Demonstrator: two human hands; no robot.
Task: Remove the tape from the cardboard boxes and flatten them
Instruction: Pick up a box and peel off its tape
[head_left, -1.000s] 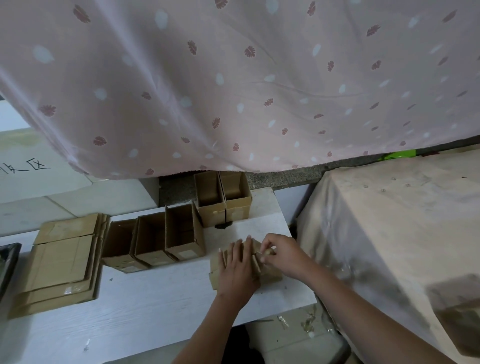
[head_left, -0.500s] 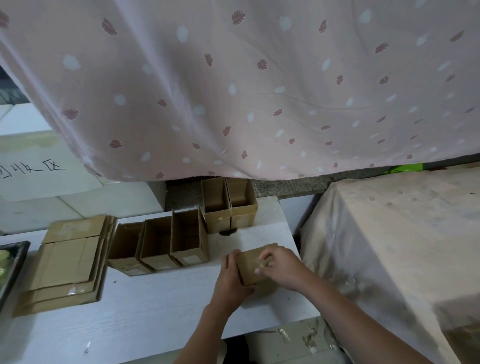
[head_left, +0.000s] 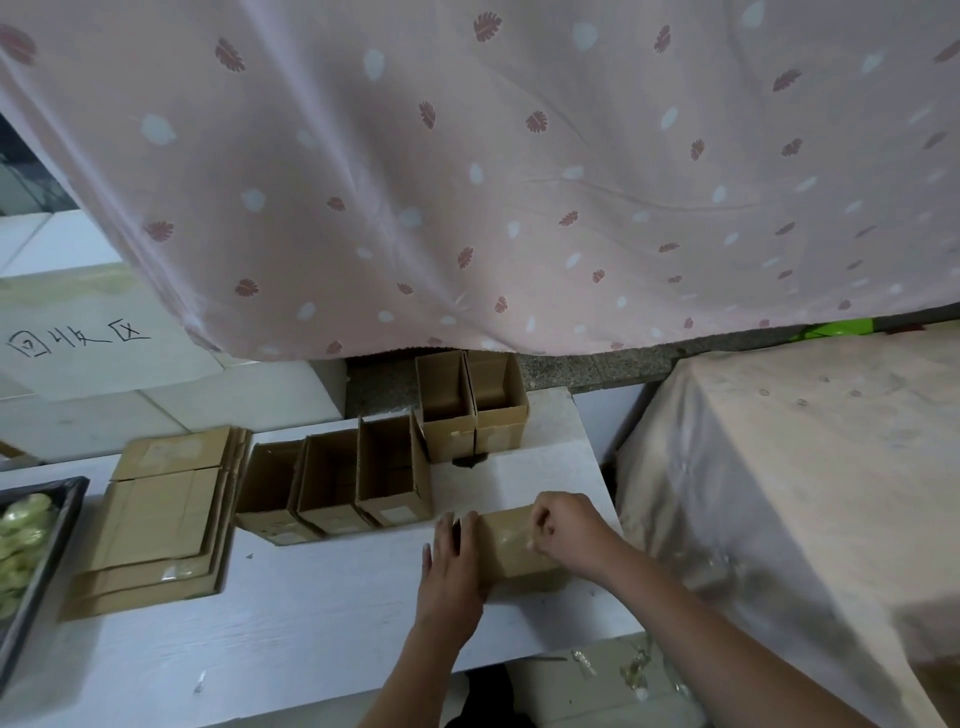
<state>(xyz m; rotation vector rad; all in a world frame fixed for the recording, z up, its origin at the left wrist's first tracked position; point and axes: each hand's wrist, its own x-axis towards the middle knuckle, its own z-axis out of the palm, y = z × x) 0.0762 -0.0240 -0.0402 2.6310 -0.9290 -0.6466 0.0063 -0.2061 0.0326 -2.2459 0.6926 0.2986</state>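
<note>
While the pink curtain (head_left: 467, 171) fills the whole upper half of our view, the white tabletop (head_left: 311, 613) lies below it and carries all the cardboard. At about nine o'clock on it we have the stack of flattened boxes (head_left: 156, 519), and towards twelve o'clock stand five open boxes (head_left: 384, 478) that are not yet flattened. At the far nine o'clock edge a dark tray (head_left: 47, 551) shows pale green pieces.

The box in work (head_left: 511, 545) lies at about four o'clock, near the front edge. Our left hand (head_left: 452, 571) rests on its left end, the fingers straight and pressing to keep it steady. Our right hand (head_left: 566, 530) sits on its right part, the fingers curled and pinching what looks like clear tape (head_left: 519, 540); the strip is too faint to be sure.

We judge the step is peeling the tape from this box. The next move asks for a steady pull along the seam while the left hand holds down, then folding the box flat.
</note>
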